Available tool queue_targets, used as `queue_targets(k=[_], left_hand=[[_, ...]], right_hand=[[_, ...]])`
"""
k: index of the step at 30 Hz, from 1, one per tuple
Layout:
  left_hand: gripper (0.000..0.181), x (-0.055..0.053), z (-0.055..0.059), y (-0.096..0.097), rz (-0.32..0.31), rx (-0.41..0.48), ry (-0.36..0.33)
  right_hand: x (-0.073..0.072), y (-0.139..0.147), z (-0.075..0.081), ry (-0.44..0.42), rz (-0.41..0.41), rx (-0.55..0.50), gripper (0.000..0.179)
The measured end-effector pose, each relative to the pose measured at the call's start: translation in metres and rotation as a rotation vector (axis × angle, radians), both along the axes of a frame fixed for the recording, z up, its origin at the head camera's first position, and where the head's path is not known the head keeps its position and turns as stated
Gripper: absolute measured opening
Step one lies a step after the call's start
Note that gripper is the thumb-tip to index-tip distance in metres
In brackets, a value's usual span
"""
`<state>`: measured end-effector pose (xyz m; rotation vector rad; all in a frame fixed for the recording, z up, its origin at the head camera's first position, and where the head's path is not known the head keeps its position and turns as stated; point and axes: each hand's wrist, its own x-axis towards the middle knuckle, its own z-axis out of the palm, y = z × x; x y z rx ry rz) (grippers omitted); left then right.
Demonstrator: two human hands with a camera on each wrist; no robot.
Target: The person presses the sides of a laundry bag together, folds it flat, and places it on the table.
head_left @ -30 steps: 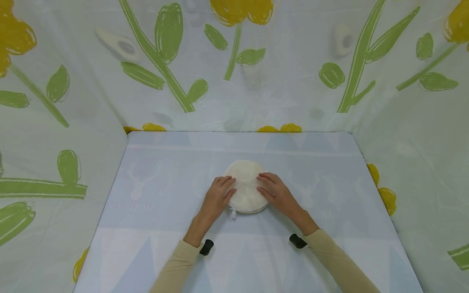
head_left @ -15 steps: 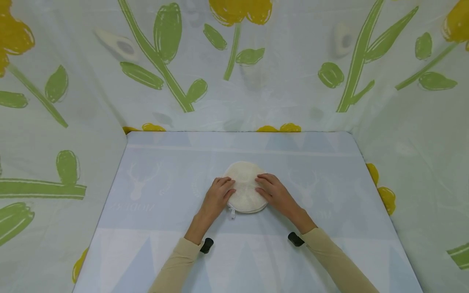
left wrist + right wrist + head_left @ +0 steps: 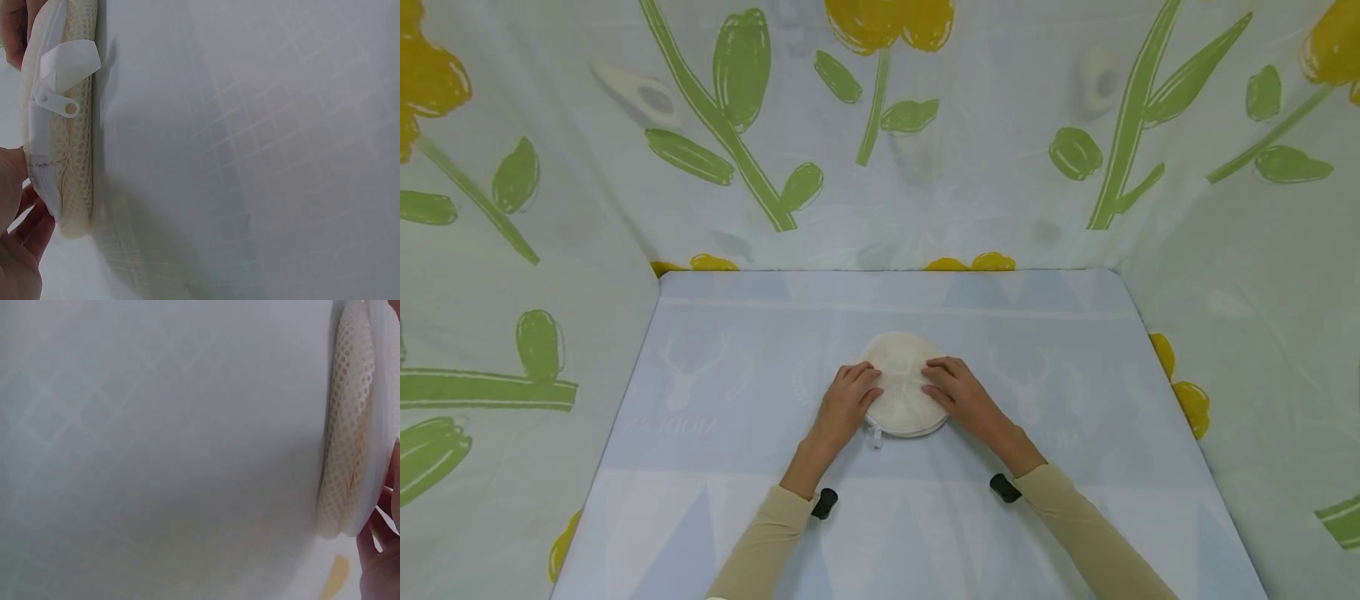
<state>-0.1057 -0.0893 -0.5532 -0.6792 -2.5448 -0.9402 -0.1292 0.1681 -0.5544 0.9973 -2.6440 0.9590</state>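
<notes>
A round, cream mesh laundry bag [image 3: 902, 392] lies flat on the table in the head view. My left hand [image 3: 841, 406] grips its left edge, fingertips and thumb on the top face. On the opposite side my right hand [image 3: 976, 404] holds the right edge in the same way. Honeycomb mesh and a white zip run around the bag's side in the left wrist view, where the zip pull [image 3: 59, 103] hangs beside a small white ribbon tab [image 3: 72, 61]. In the right wrist view, fingers [image 3: 369, 547] reach around the far end of the rim.
The table [image 3: 760, 533] wears a pale blue and white printed cloth. White curtains [image 3: 970, 167] with green leaves and yellow flowers enclose it at the back and both sides. A black wrist device [image 3: 825, 503] sits at the left cuff, another black device [image 3: 1004, 488] at the right.
Both hands keep their hold on the mesh bag. The bag's far edge has shifted very slightly toward me, and the right hand has edged slightly left.
</notes>
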Motion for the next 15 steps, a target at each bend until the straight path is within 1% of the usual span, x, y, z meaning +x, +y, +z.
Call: queue_targets(k=[5, 8, 10, 12, 15], left_hand=[[0.027, -0.0016, -0.0005, -0.0021, 0.002, -0.064, -0.013], [0.027, -0.0027, 0.0021, -0.0037, -0.017, -0.083, -0.022], [0.026, -0.0033, 0.0032, -0.0047, -0.030, -0.073, -0.027], [0.026, -0.0035, 0.0038, -0.0055, -0.033, -0.048, -0.014], [0.022, -0.0037, 0.0046, -0.0066, -0.010, 0.000, 0.026]], right_hand=[[-0.0012, -0.0001, -0.0012, -0.011, 0.006, 0.034, 0.031], [-0.0015, 0.0018, 0.0017, -0.012, 0.011, 0.070, 0.033], [-0.0022, 0.0038, 0.0034, -0.002, 0.022, 0.081, 0.033], [-0.0036, 0.0058, 0.0050, 0.022, 0.041, 0.071, 0.034], [-0.0065, 0.0085, 0.0055, 0.087, 0.066, 0.014, 0.032]])
